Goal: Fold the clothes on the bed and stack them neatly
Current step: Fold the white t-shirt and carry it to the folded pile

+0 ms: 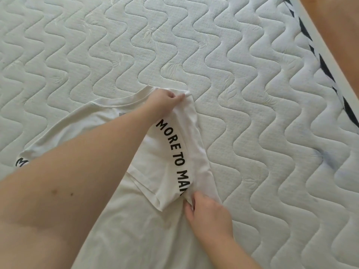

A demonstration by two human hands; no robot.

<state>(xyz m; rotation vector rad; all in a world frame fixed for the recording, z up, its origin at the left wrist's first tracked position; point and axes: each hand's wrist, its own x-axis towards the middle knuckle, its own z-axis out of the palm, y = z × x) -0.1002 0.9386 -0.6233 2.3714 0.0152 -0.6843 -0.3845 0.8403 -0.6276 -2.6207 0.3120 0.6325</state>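
First side fold of the white T-shirt under way; everything else is ahead of us.

We have a white T-shirt (120,220) lying flat on the bed (242,94), collar away from us, and its right side with the sleeve is turned in over the body, so the black lettering on the sleeve band faces up. Our left hand (165,99) reaches across and pinches the shoulder corner near the collar, fingers (179,98) curled on the cloth; our right hand (206,212) grips the folded edge lower down, fingers bunched into the fabric. We judge this one fold as nearly laid but not yet let go or smoothed. The other sleeve (25,160) still lies spread out to the left, so that side fold, the fold up from the hem and the stacking remain. We see no other clothes and no stack in view.
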